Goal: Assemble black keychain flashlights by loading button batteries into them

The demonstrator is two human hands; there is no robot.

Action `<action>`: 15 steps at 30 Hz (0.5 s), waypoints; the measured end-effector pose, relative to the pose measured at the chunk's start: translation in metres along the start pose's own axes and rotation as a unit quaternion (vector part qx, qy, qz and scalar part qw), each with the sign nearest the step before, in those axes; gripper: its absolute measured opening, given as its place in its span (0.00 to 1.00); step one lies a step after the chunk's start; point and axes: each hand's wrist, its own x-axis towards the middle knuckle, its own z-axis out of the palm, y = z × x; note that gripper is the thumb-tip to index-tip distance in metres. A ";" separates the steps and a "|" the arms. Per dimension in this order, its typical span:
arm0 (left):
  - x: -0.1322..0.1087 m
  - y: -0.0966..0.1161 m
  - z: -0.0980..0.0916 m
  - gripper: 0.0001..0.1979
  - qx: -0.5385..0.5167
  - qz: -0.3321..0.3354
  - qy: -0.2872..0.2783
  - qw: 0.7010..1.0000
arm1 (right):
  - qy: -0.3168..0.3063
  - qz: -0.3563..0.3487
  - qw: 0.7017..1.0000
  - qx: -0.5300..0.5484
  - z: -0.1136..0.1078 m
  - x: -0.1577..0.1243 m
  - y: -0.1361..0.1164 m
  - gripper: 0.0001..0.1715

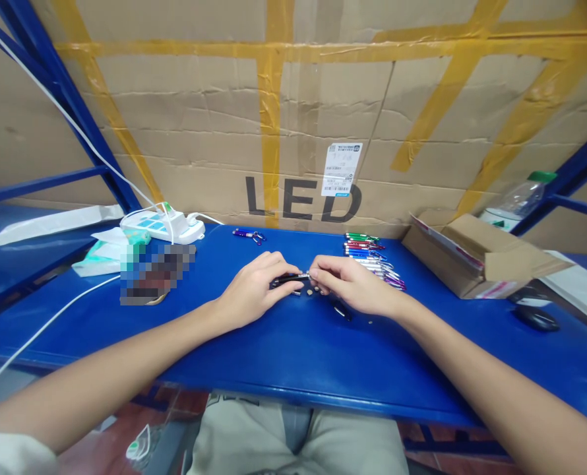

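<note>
Black tube (296, 278) held, open carton (476, 254), power strip (163, 226)

black tube (293, 279): part-hidden by left hand (254, 285), right hand (355, 284) | bits (310, 292) beside right hand: unidentifiable | object (157, 276) left of left hand: pixelated

The left forearm (140, 363) is extended from the lower left, the right forearm (476, 369) from the lower right. The left hand (256, 287) and right hand (355, 285) are held near frame centre, both pinched, tips facing.
</note>
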 end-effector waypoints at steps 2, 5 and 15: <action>0.001 0.002 -0.001 0.09 -0.001 -0.010 0.005 1.000 | 0.016 -0.004 1.000 -0.017 0.000 0.000 0.001 0.20; 0.002 0.004 -0.003 0.08 -0.004 -0.024 0.007 1.000 | 0.029 -0.023 0.998 -0.050 0.000 0.001 0.002 0.18; 0.003 0.003 -0.004 0.08 0.001 -0.048 0.010 0.999 | 0.087 -0.077 0.985 -0.125 0.000 0.002 0.005 0.16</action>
